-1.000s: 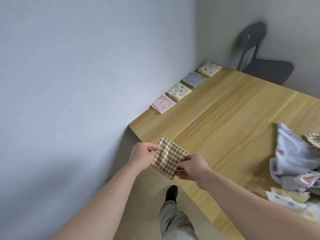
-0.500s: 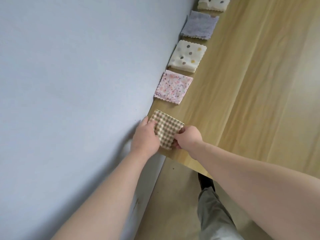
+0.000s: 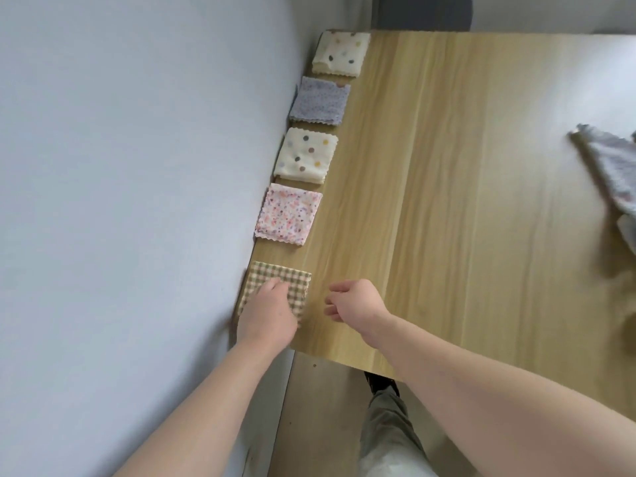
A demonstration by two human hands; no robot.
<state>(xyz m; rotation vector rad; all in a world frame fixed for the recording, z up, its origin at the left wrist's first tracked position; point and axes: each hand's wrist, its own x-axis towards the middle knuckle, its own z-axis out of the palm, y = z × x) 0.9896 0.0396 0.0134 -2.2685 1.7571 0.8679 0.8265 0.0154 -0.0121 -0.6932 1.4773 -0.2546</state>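
The checked cloth [image 3: 275, 275] lies folded flat at the near left corner of the wooden surface [image 3: 447, 201], hard against the wall [image 3: 137, 166]. The left hand [image 3: 266, 316] rests on top of it, fingers laid flat, its grip slack and closed on nothing. The right hand [image 3: 354, 304] hangs just beside the cloth's right edge, apart from it, fingers loosely curled, its grip empty. Beyond the cloth a row of folded squares runs along the wall: a pink speckled cloth [image 3: 289, 215], a dotted cream cloth [image 3: 306, 155], a lilac cloth [image 3: 320, 101] and another dotted one [image 3: 342, 53]. A loose grey cloth [image 3: 609, 166] lies well apart at the right edge.
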